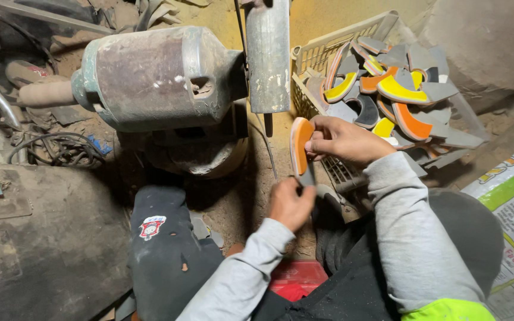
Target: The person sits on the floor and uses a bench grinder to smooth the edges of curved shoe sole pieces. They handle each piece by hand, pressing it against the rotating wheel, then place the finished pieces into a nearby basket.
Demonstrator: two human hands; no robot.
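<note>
Item: curved orange piece (pixel 299 145), grey on its underside, held on edge just below the grinder's wheel guard (pixel 268 53). Your right hand (pixel 343 141) grips its upper end, fingers wrapped round the rim; your left hand (pixel 290 203) pinches the lower tip, fingers closed. Two-ended hold keeps the edge steady and presented toward the wheel.

Stock: white plastic basket (pixel 316 56) at your right, heaped with similar orange, yellow and grey curved pieces (pixel 397 89), within reach of the right hand.

Machine: worn motor housing (pixel 153 77), shaft to the left.

Obscured: the wheel itself sits behind the guard; whether the piece touches it cannot be told. Your fingertips are hidden behind the piece. Red object (pixel 295 279) at your lap is partly covered.
</note>
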